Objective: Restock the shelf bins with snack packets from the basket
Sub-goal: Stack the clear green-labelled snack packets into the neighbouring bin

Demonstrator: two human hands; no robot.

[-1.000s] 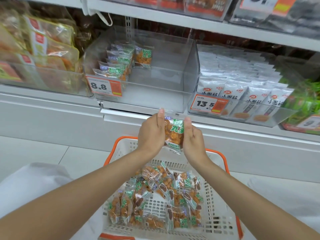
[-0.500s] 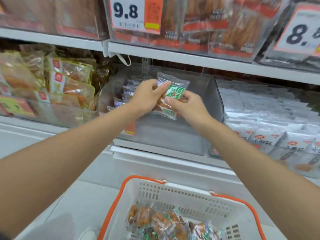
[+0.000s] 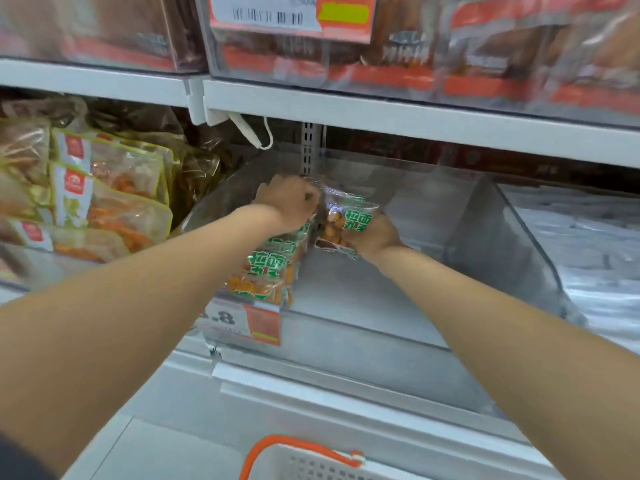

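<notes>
Seen from the head camera, the right hand (image 3: 372,233) is gripping a snack packet (image 3: 349,221) from below, fingers wrapped around its lower right edge, and is holding it tilted inside the clear bin (image 3: 502,244), just beside and right of the row of packets (image 3: 273,268) that is standing along the bin's left side. The left hand (image 3: 289,202) is reaching over that row, its back facing the camera and its fingers curling toward the held packet's upper left corner; motion blur is hiding whether they are pinching it or only touching it. Both forearms are crossing the front of the bin, and the left one is covering part of the price tag (image 3: 249,322) that is hanging on the bin's front lip. Behind the hands a slotted metal upright (image 3: 310,147) is running up to the upper shelf (image 3: 415,116), where blurred red-banded packs (image 3: 485,64) and another price label (image 3: 291,15) are sitting. Yellow-edged pouches (image 3: 114,202) are filling the neighbouring bin on the left, and white packets (image 3: 581,244) are lying in the bin on the right. At the bottom edge, the orange-handled rim of the white basket (image 3: 298,448) is showing above a pale tiled floor (image 3: 156,445).
</notes>
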